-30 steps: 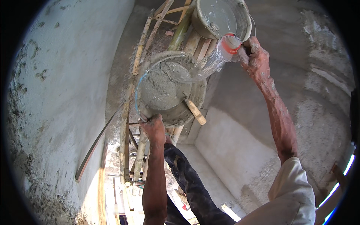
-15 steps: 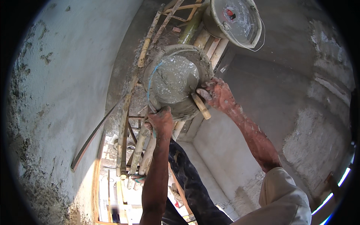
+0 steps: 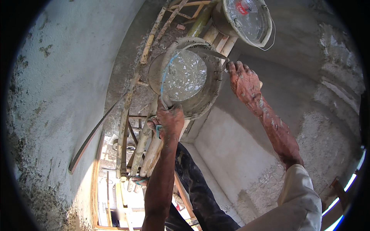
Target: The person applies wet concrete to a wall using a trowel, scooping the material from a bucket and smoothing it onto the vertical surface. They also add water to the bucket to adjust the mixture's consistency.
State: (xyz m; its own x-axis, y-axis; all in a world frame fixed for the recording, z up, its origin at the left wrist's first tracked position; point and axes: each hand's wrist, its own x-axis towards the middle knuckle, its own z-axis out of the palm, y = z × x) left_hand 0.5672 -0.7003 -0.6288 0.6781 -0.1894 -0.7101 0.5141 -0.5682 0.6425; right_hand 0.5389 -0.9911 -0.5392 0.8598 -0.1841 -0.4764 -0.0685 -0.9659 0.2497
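A bucket [image 3: 204, 102] caked with grey cement stands tilted on the poles, wet grey mortar [image 3: 187, 75] inside it. My left hand [image 3: 170, 118] is closed around the bucket's handle [image 3: 164, 82], which has a blue covering, at the near rim. To the right of the bucket, my right hand [image 3: 245, 81] is closed on a trowel [image 3: 211, 53]. Its thin blade reaches left over the far right part of the bucket's rim; most of its grip is hidden by my fingers. Wet cement spatters both hands and my right forearm.
A second bucket [image 3: 223, 24] stands beyond, holding liquid and a red-and-white thing [image 3: 243, 7]. Bamboo poles [image 3: 148, 42] and planks form a raised scaffold, with a lower level visible below. A plastered wall [image 3: 73, 69] rises at left. A bent strip [image 3: 92, 133] leans there.
My right hand has risen away from the bucket's near right rim, turning the trowel so its blade now shows over the far rim. My left hand keeps hold of the handle.
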